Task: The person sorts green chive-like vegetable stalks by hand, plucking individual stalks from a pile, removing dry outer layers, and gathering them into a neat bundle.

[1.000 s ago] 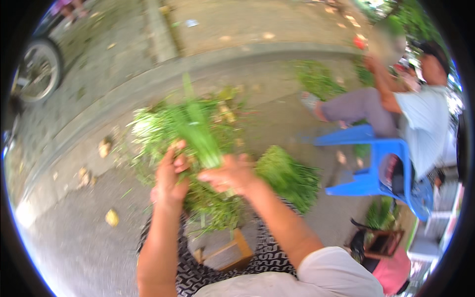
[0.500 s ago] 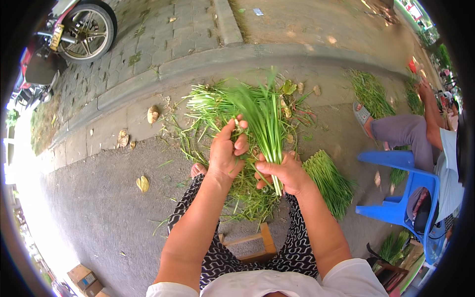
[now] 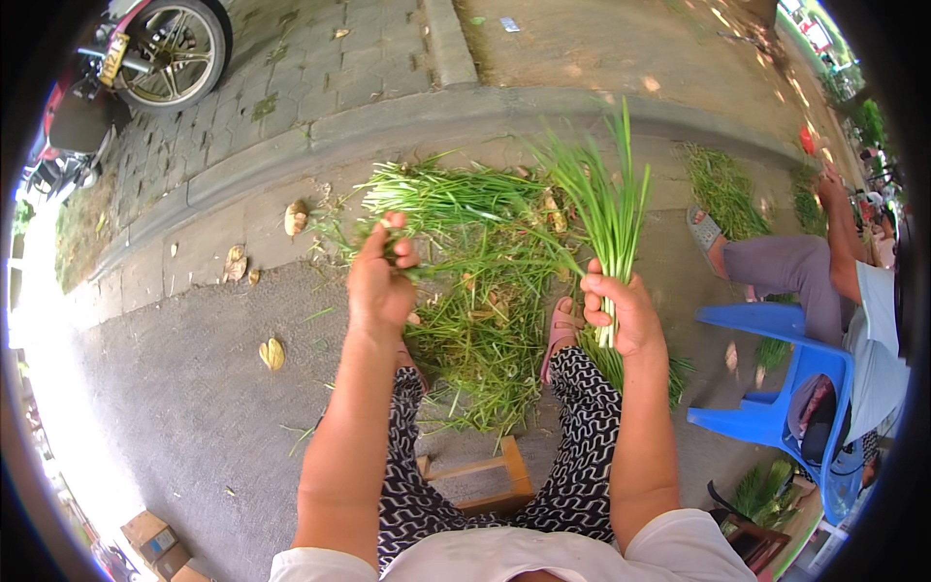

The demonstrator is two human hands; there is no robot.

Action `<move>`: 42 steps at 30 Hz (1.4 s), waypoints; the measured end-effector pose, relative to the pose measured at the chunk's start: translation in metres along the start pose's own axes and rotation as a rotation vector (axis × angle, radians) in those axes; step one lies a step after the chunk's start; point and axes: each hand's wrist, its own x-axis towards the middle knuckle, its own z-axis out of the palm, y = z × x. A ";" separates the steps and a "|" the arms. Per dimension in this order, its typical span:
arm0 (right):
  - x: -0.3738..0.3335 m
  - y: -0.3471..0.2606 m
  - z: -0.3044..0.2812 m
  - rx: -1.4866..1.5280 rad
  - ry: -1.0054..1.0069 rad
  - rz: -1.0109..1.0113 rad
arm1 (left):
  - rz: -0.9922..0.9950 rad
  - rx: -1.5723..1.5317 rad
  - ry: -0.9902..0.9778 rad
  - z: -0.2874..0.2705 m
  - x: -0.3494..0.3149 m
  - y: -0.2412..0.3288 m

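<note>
My right hand is closed around the white lower stalks of a bunch of chives, its green blades pointing up and away from me. To the left, my left hand is curled, with a few thin green chive blades at its fingers, partly blurred. Between my feet lies a loose heap of chive scraps. Beyond it rests a pile of chives with pale stalks. Another chive bundle lies by my right foot, partly hidden by my right forearm and leg.
A wooden stool frame shows between my legs. At the right, a blue plastic chair stands by a seated person, with more chives near that person's foot. Dry leaves dot the pavement; a motorcycle wheel is at the far left.
My hands have moved apart: the right carries the chive bunch right and away from me, the left has shifted left. The scrap heap and my right sandal show more fully.
</note>
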 end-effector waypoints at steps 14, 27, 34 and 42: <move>0.011 -0.020 -0.053 0.712 0.358 -0.340 | 0.220 0.092 0.140 -0.023 0.005 0.048; 0.012 0.024 0.025 0.306 0.055 0.034 | -0.371 0.287 -0.280 0.029 -0.028 -0.035; 0.008 0.024 0.029 0.231 0.078 -0.027 | -0.391 0.487 -0.247 0.028 -0.030 -0.037; 0.013 0.013 0.018 0.307 0.136 -0.104 | -0.251 1.141 -0.285 0.014 -0.032 -0.058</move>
